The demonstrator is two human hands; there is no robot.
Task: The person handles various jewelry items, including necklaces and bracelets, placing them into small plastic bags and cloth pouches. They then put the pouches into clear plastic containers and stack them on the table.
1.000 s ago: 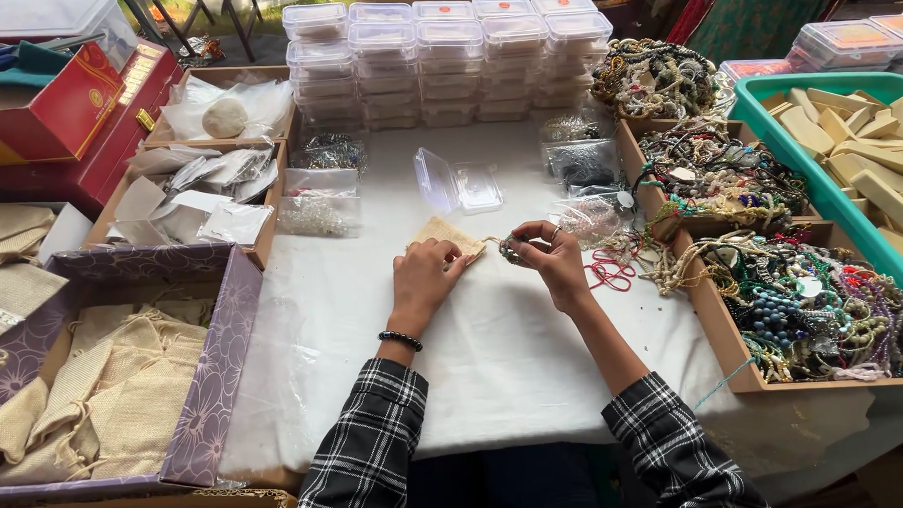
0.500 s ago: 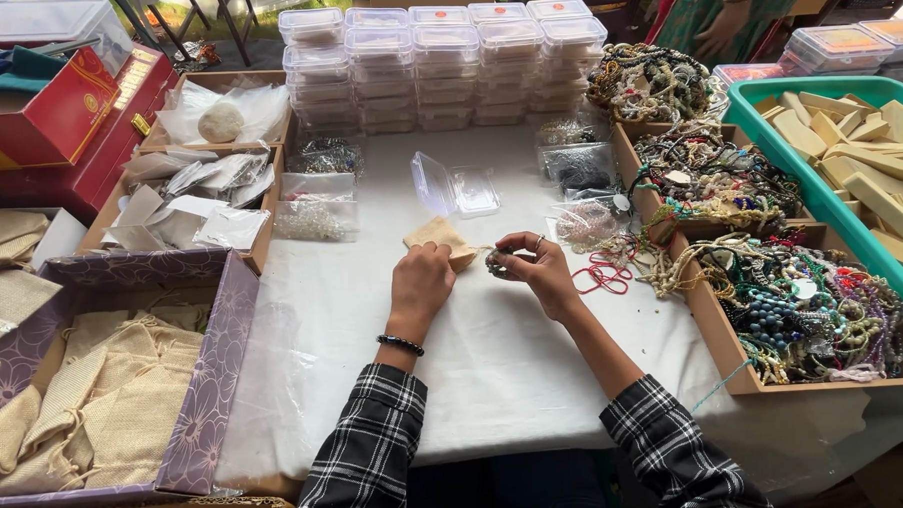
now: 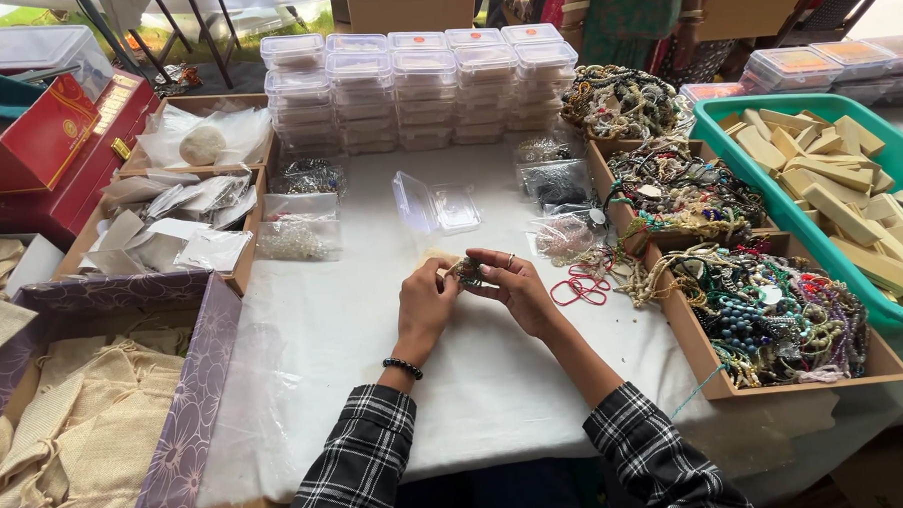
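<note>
My left hand point(image 3: 425, 307) and my right hand point(image 3: 514, 285) meet above the white table cover point(image 3: 354, 338). Between their fingertips sits a small piece of beaded jewellery point(image 3: 464, 273), and a small beige cloth pouch point(image 3: 437, 258) shows just behind the left fingers. Both hands pinch at this bundle. A black bead bracelet circles my left wrist. An open clear plastic box point(image 3: 438, 205) lies just beyond the hands.
Stacked clear lidded boxes point(image 3: 421, 85) line the back. Cardboard trays of bead necklaces point(image 3: 774, 308) stand to the right, next to a green crate of pale wooden blocks point(image 3: 839, 170). A purple box of beige pouches point(image 3: 68, 438) sits at left. Red rubber bands point(image 3: 576, 288) lie by my right hand.
Both hands have drawn together and a little nearer to me; the pouch and the beaded piece now sit between the fingertips instead of lying apart on the cloth.
</note>
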